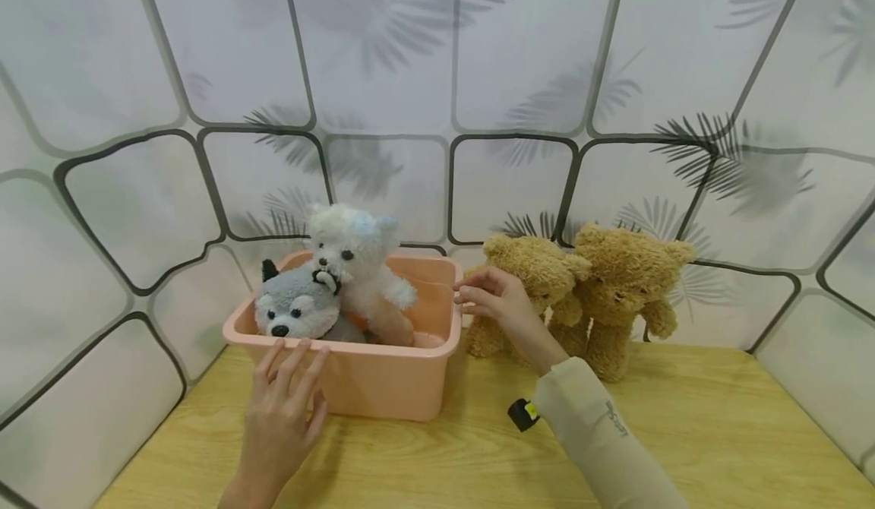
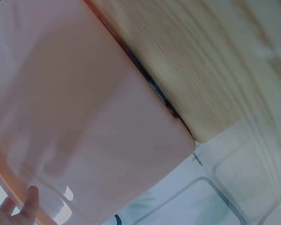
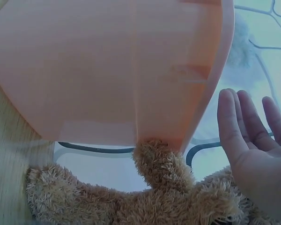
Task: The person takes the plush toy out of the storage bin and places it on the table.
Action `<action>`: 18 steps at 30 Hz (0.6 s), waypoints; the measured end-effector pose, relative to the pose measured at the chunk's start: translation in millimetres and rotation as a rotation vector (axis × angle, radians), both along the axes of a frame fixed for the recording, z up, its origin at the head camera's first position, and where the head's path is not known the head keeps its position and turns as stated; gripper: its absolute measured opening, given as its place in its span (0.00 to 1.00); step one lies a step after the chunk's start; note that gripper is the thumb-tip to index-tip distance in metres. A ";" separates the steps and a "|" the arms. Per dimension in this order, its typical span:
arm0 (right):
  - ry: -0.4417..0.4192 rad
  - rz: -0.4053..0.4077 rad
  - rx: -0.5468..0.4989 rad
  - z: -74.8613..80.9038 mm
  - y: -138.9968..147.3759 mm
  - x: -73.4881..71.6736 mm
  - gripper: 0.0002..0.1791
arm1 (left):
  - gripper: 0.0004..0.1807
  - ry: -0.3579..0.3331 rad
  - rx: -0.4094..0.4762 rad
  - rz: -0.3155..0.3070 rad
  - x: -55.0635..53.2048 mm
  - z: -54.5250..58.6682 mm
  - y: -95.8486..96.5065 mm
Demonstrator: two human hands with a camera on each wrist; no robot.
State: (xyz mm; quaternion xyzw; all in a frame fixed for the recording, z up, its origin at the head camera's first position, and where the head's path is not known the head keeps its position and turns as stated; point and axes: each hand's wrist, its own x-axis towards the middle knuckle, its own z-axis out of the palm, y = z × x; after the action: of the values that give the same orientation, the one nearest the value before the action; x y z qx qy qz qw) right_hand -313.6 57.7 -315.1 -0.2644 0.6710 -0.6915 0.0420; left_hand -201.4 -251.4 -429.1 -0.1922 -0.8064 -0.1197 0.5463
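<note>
A pink plastic bin (image 1: 383, 380) stands on the wooden table. Inside it sit a grey-and-white husky plush (image 1: 297, 296) at the left and a white teddy bear (image 1: 355, 254) behind it, rising above the rim. My left hand (image 1: 283, 410) rests its fingertips on the bin's front rim, fingers mostly straight. By the bin's right rim is my right hand (image 1: 506, 308), fingers extended and holding nothing; in the right wrist view its fingertips look apart from the rim. Just right of the bin stand two tan teddy bears (image 1: 533, 266), the nearer one partly hidden behind my right hand.
A small black object (image 1: 522, 415) with a yellow mark sits beside my right sleeve. The wooden tabletop (image 1: 718, 433) extends to the front and right. Patterned fabric walls (image 1: 390, 61) enclose the back and sides.
</note>
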 end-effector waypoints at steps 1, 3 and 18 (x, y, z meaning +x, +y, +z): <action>-0.004 0.004 0.005 0.9 -1.4 -0.5 0.10 | 0.26 -0.001 0.000 0.002 0.1 0.1 0.0; -0.006 0.013 0.028 1.4 -4.1 -2.7 0.09 | 0.26 -0.004 -0.001 0.004 0.2 0.0 0.0; 0.000 0.025 0.194 11.2 -23.8 -17.3 0.10 | 0.26 0.019 0.011 0.003 -2.5 -0.6 0.3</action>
State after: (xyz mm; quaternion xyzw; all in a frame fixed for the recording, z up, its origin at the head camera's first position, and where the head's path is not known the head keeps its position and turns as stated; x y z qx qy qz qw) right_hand -330.9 34.0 -303.9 -0.2677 0.7315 -0.6225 0.0760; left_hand -203.9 -251.1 -429.7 -0.1893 -0.8009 -0.1214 0.5550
